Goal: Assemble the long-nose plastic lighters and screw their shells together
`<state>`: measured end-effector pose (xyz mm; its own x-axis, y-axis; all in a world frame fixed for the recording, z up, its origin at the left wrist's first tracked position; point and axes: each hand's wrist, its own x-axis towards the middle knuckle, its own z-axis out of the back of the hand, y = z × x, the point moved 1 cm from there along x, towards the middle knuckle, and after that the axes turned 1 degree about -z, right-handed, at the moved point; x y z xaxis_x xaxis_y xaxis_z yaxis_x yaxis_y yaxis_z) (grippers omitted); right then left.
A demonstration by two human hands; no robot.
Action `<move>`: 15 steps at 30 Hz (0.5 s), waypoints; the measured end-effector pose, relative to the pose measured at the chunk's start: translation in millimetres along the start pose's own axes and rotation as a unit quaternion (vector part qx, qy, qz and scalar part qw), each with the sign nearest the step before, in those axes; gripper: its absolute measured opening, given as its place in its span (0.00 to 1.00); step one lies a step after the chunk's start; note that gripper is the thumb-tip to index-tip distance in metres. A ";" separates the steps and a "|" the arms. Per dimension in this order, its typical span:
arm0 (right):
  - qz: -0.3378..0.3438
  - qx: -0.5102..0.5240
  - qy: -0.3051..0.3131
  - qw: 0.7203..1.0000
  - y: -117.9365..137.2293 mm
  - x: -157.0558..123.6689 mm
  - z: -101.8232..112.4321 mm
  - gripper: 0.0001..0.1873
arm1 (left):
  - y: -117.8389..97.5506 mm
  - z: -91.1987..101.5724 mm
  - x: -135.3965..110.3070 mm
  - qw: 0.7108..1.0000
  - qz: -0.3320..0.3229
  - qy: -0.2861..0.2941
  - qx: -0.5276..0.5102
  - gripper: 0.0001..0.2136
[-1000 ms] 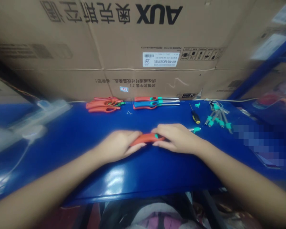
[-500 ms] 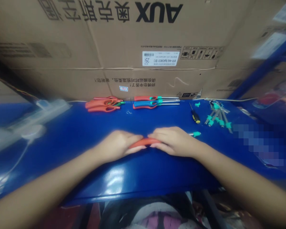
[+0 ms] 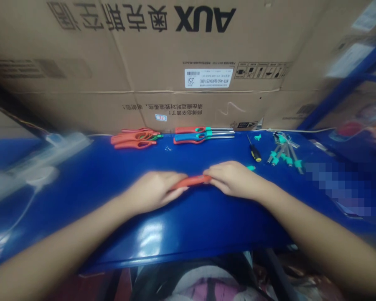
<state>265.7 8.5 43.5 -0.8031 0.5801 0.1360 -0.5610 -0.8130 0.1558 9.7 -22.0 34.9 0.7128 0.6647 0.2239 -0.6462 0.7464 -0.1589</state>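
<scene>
Both my hands press on one orange lighter body (image 3: 191, 181) that lies on the blue table (image 3: 191, 221). My left hand (image 3: 153, 191) is closed over its left end. My right hand (image 3: 233, 179) is closed over its right end, and a teal tip (image 3: 250, 168) sticks out past the knuckles. Most of the lighter is hidden under my fingers.
At the back lie a pile of orange lighter shells (image 3: 134, 138), assembled red and blue lighters (image 3: 200, 135), a black-and-yellow screwdriver (image 3: 255, 151) and several teal-tipped metal tubes (image 3: 283, 152). Large cardboard boxes (image 3: 188, 62) wall off the rear. A white power strip (image 3: 59, 146) sits left.
My hands stay on the orange lighter. They have shifted slightly and squeezed together over it; the teal trigger seen one second ago is now covered.
</scene>
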 end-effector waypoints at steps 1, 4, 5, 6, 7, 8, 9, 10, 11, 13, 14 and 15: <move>-0.002 -0.001 0.001 1.000 1.3 1.0 -1.6 0.11 | -1.8 -0.5 0.1 1.000 0.003 -0.005 0.005 0.17; -0.009 -0.017 -0.004 1.000 4.4 3.3 -3.8 0.11 | -3.7 -2.5 0.0 1.000 0.006 -0.010 0.023 0.17; -0.011 -0.025 -0.007 1.000 4.3 3.5 -3.3 0.11 | -3.1 -3.0 0.0 1.000 0.008 -0.007 0.025 0.17; -0.015 -0.035 -0.010 0.999 3.2 3.4 -2.1 0.12 | -2.1 -3.2 0.1 1.000 0.012 -0.003 0.025 0.16; -0.022 -0.048 -0.014 0.999 0.8 2.8 -0.2 0.12 | -0.7 -3.0 0.3 1.000 0.018 0.002 0.024 0.16; -0.033 -0.065 -0.018 0.997 -2.9 1.8 2.2 0.12 | 1.0 -2.4 0.7 0.999 0.027 0.006 0.025 0.16; -0.050 -0.086 -0.024 0.995 -7.9 0.4 5.0 0.13 | 2.9 -1.5 1.1 0.999 0.036 0.008 0.029 0.15; -0.071 -0.110 -0.028 0.991 -13.9 -1.3 8.0 0.15 | 4.9 -0.2 1.5 0.998 0.046 0.007 0.036 0.15; -0.096 -0.133 -0.032 0.986 -20.6 -3.3 11.1 0.17 | 6.9 1.2 1.9 0.997 0.055 0.003 0.045 0.15; -0.143 -0.168 -0.037 0.975 -34.6 -7.6 17.1 0.20 | 10.6 3.9 2.4 0.995 0.069 -0.009 0.065 0.15; -0.160 -0.177 -0.039 0.970 -41.0 -9.6 19.9 0.19 | 12.2 5.0 2.4 0.995 0.074 -0.014 0.073 0.15; -0.171 -0.182 -0.039 0.968 -46.7 -11.5 22.5 0.17 | 13.6 5.8 2.4 0.994 0.076 -0.017 0.077 0.15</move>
<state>305.7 41.0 56.8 -0.5489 0.8082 0.2132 -0.8359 -0.5287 -0.1478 1.0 -10.4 38.9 0.5959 0.7657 0.2421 -0.7814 0.6224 -0.0455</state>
